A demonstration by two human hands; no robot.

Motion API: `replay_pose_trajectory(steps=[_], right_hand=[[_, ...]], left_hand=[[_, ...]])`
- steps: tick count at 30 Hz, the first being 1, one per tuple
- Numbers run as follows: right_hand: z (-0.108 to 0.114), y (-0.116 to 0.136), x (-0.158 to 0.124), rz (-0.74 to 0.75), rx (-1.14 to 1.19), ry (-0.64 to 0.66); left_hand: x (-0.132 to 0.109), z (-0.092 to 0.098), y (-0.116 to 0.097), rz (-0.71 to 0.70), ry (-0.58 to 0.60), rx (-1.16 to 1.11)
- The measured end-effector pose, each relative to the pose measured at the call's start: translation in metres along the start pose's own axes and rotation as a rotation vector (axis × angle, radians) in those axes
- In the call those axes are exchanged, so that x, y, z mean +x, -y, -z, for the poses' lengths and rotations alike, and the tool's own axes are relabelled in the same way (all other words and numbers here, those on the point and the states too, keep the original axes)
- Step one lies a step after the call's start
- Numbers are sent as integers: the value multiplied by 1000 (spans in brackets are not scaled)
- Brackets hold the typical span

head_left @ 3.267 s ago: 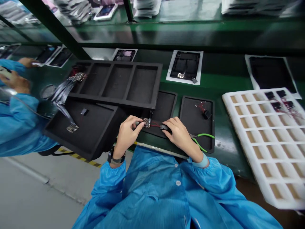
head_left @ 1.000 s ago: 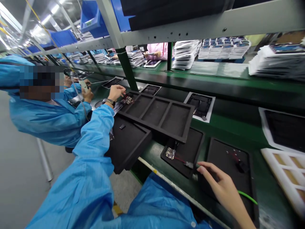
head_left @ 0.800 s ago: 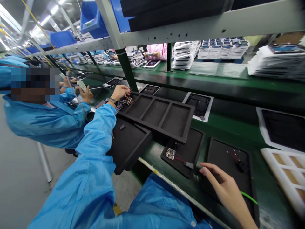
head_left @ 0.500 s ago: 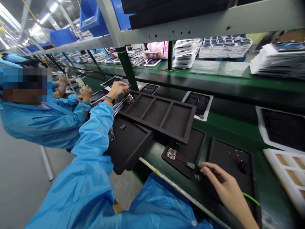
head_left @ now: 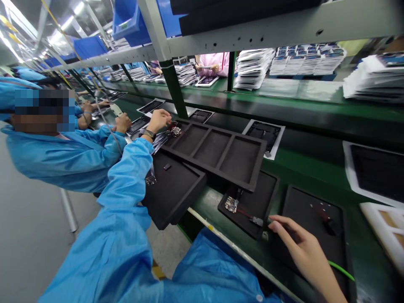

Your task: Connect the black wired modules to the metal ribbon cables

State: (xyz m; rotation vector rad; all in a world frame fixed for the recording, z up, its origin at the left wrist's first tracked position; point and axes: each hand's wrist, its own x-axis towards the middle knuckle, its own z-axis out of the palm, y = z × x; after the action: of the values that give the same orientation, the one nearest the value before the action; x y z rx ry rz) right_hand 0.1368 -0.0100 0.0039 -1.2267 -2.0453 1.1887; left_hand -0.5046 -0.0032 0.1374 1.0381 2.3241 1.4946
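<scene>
My left hand [head_left: 159, 120] reaches far out to the left end of a black compartment tray [head_left: 221, 152], its fingers curled over a pile of small circuit boards [head_left: 174, 131]. Whether it grips one is unclear. Fingers apart and holding nothing, my right hand [head_left: 298, 248] rests on the near edge of a black foam pad [head_left: 311, 229]. Just left of it, on another black pad [head_left: 255, 198], lies a small circuit board [head_left: 231, 204] joined by a red wire to a connector [head_left: 257, 220].
A lower black tray [head_left: 178, 193] holds a small board [head_left: 150, 180] and a black part [head_left: 167, 166]. A green tool handle [head_left: 341, 269] lies by my right wrist. A co-worker in blue [head_left: 63, 155] works at the left. A white cell tray [head_left: 386, 223] sits at the right; a green post [head_left: 173, 86] stands behind.
Earlier both hands held the board and connector on the pad. Since then my left hand has reached out to the boards at the tray's far end; my right hand stays by the pads.
</scene>
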Motion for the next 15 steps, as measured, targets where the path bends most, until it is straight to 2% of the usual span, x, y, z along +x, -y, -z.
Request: replay_pose_trajectory(steps=[3,10,12,15], right_hand=[[1,-3,-2,-21,8,8],[5,-7,-4,-64,18,-6],[5,-7,-4,-69,22,-4],[5,-7,-4,-86,33,1]], left_hand=[[7,-13,2,9,-9,18],[15,-36,-3,11,66,36],[18,-35,-1,16,30,69],[19,-26,4,32,-86,125]])
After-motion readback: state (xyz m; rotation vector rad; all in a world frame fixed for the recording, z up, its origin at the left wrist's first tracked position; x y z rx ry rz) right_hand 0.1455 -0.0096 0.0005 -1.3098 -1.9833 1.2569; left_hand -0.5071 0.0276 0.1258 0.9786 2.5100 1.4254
